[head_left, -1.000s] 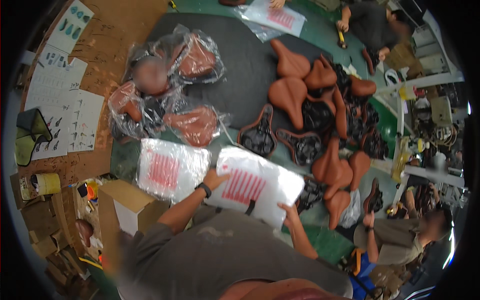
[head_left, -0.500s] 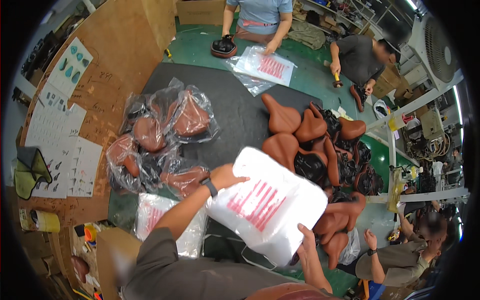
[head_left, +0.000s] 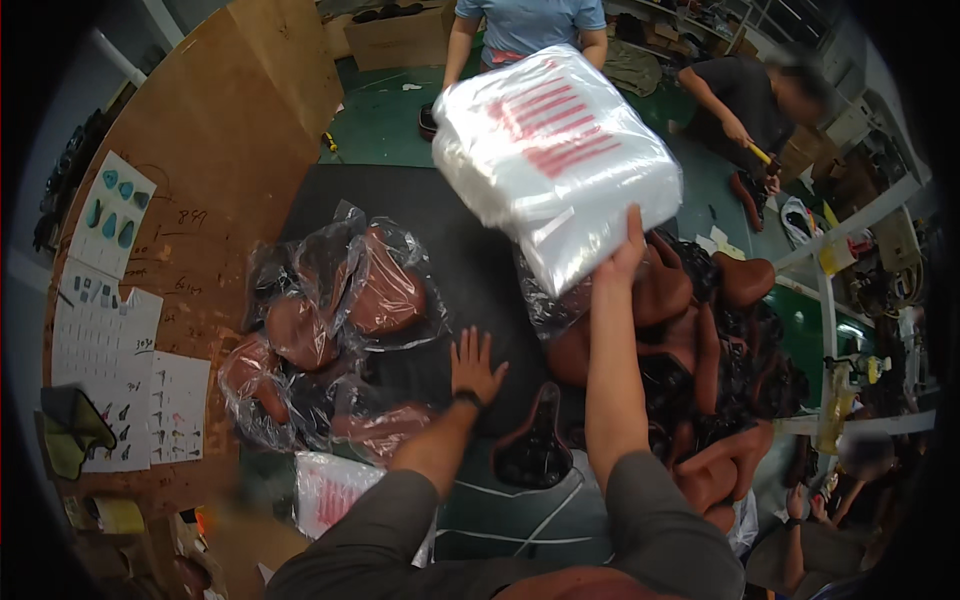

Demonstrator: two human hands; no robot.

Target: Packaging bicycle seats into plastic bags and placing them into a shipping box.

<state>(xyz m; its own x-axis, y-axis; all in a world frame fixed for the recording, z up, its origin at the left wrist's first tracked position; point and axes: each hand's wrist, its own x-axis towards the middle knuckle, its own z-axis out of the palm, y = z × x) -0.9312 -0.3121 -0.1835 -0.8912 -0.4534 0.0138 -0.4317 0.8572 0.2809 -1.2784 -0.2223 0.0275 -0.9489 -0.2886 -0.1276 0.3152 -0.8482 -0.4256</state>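
My right hand [head_left: 622, 258] grips a thick stack of clear plastic bags [head_left: 560, 140] with red printing, pinching its near edge, arm stretched toward the far side. My left hand [head_left: 478, 368] is spread flat, fingers apart, over the black tabletop [head_left: 455, 260] and holds nothing. Just beyond its right side, an upturned bicycle saddle [head_left: 535, 450] shows its black underside near the front edge. Brown saddles wrapped in clear plastic [head_left: 385, 285] lie to the left. Unwrapped brown saddles [head_left: 680, 340] are heaped to the right, partly behind my right forearm.
Another bag stack [head_left: 335, 495] lies at the front left. A person in a blue shirt [head_left: 525, 30] stands across the table, hands mostly hidden. At the far right, another person [head_left: 745, 105] holds a yellow-handled hammer. A wooden board [head_left: 215, 150] rises on the left.
The bag stack has been lifted forward, away from me, in my right hand. My left hand has let go of it and come down open. The upturned saddle is now uncovered.
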